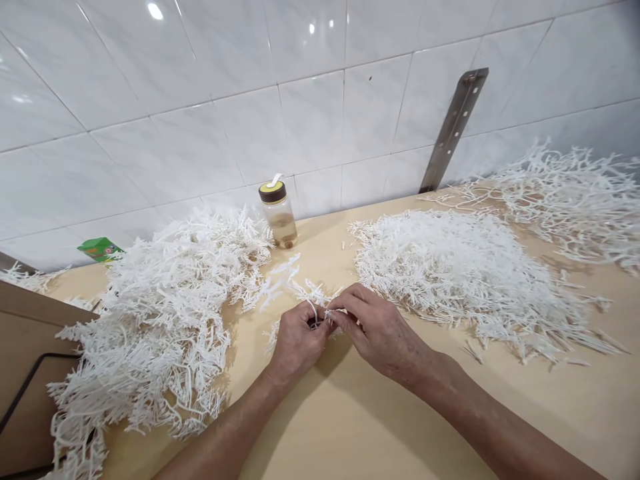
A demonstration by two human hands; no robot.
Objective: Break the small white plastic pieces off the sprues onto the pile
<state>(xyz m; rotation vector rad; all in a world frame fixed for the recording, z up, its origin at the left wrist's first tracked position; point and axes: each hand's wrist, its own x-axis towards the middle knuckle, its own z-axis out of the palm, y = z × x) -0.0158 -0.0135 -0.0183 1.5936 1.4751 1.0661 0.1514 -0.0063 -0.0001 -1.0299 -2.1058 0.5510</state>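
Close together above the middle of the table, both hands work on a thin white branched stem (327,313). My left hand (299,339) is closed around its lower part, and a curved white strand shows at the thumb. The thumb and fingertips of my right hand (376,328) pinch the same stem from the right. Most of what lies inside the left fist is hidden. Just behind the hands lie several loose white branched pieces (283,279). To the left rises a big heap of white branched pieces (175,293); a flatter pile of white stems (460,267) spreads on the right.
A clear bottle (283,223) with a dark and yellow lid stands near the tiled wall (310,113). Beyond the left heap is a green carton (100,249). More white strands (570,200) fill the back right. A metal bracket (454,130) leans on the wall; a brown box (30,367) stands at left.
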